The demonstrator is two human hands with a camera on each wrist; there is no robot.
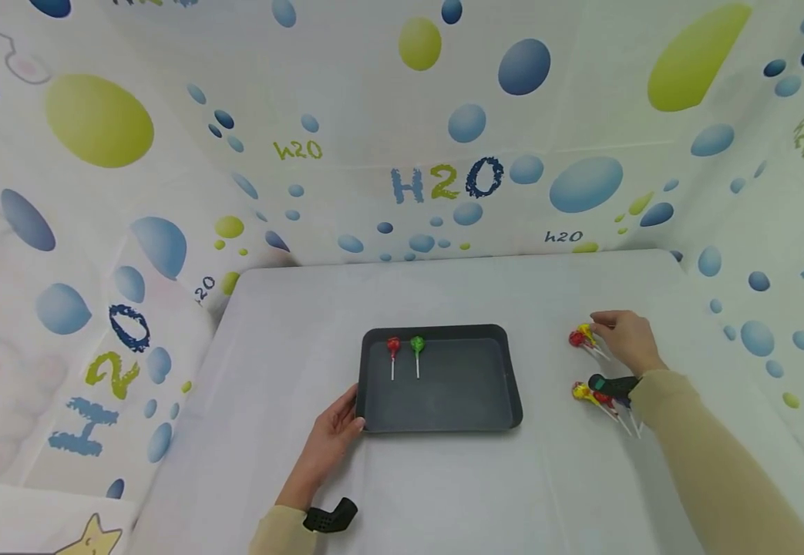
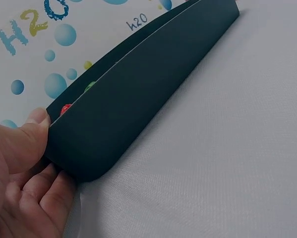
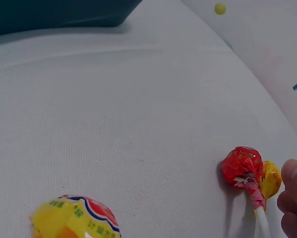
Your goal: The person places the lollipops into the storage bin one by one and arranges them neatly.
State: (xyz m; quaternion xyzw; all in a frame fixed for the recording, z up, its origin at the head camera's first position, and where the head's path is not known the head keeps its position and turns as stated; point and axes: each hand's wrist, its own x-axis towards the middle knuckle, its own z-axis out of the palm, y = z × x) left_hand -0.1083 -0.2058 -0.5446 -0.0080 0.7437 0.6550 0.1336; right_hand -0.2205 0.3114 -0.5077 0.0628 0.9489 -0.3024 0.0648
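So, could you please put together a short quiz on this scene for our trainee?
1. Which of the person's hands grips the dark tray?
2. True or false: in the head view, three lollipops lie in the tray.
3. Fill in the blank: in the right wrist view, the lollipop closest to the right hand has a ____ wrapper.

Key:
1. The left hand, at the tray's near left corner.
2. False; there are two, a red one and a green one.
3. Yellow.
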